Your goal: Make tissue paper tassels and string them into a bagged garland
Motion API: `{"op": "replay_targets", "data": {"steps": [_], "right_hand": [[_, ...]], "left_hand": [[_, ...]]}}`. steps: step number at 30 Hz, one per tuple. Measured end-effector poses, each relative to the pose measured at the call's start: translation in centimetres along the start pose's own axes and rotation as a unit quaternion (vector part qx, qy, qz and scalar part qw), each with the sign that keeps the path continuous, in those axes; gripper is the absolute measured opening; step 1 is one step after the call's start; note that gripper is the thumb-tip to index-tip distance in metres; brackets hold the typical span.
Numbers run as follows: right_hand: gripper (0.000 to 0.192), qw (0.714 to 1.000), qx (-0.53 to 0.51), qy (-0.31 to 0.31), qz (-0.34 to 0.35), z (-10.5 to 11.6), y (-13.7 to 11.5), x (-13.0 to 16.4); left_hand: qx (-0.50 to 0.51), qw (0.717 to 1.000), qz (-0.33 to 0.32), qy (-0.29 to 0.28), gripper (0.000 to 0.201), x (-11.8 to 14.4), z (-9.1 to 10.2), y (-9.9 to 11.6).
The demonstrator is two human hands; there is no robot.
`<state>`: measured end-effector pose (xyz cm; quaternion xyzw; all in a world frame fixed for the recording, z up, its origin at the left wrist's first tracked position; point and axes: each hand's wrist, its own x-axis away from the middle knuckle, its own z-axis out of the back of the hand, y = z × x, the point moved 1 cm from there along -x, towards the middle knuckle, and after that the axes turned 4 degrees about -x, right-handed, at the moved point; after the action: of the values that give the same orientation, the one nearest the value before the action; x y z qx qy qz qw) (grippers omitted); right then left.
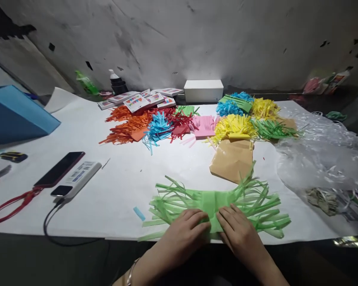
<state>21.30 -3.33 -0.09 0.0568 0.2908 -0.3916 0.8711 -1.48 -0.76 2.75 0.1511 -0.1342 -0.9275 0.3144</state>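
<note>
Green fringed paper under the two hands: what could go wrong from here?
The loose strips of the green fringed paper fan out beyond the left hand and the right hand, so they might tangle or crease. The paper lies at the near edge of the white table covering and could slip over it. Further left, the black cable hangs past that edge; if snagged, it might drag the white device it is plugged into.

One left hand (187, 227) and one right hand (238, 227) were there, with one light-green fringed paper (209, 200), one pink fringed bundle (205, 126), two yellow fringed bundles (235, 126), one phone (60, 169), one power bank (82, 174), one white box (203, 93), one pump bottle (117, 84) and one blue strip (139, 213); the printed packs (136, 103) overlapped too much to count.
</note>
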Motion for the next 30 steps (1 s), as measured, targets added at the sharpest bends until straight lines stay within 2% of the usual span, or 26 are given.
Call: {"op": "replay_targets", "data": {"steps": [2,5,10,14,16,18,23,30], "right_hand": [[0.029,1.000,-0.013,-0.010,0.009,0.6,0.1,0.5],[0.029,0.998,-0.057,0.000,0.005,0.9,0.1,1.4],[0.016,0.978,-0.170,0.045,-0.111,0.4,-0.2,1.8],[0.014,0.950,-0.244,-0.030,-0.195,1.0,0.0,1.0],[0.010,0.938,-0.261,-0.084,-0.211,1.6,0.1,0.6],[0.015,0.935,-0.259,-0.112,-0.212,2.2,0.0,0.2],[0.016,0.943,-0.243,-0.087,-0.210,2.5,-0.6,-0.6],[0.019,0.934,-0.252,-0.109,-0.230,2.3,-0.7,-0.7]], "left_hand": [[0.000,1.000,0.011,-0.022,0.024,-0.7,-1.1,0.3],[0.016,0.999,0.019,-0.027,0.016,-1.1,-1.2,-0.1],[0.060,0.997,0.033,-0.040,0.014,-1.1,-0.3,0.1],[0.082,0.995,0.060,-0.015,0.008,-1.2,-0.9,0.3],[0.085,0.994,0.068,0.012,0.015,-1.2,-1.3,0.3],[0.099,0.992,0.071,0.027,0.018,-1.2,-1.5,0.3],[0.126,0.988,0.084,0.021,0.016,-1.1,-1.0,0.4],[0.111,0.989,0.097,0.010,0.012,-1.1,-0.9,0.7]]}}
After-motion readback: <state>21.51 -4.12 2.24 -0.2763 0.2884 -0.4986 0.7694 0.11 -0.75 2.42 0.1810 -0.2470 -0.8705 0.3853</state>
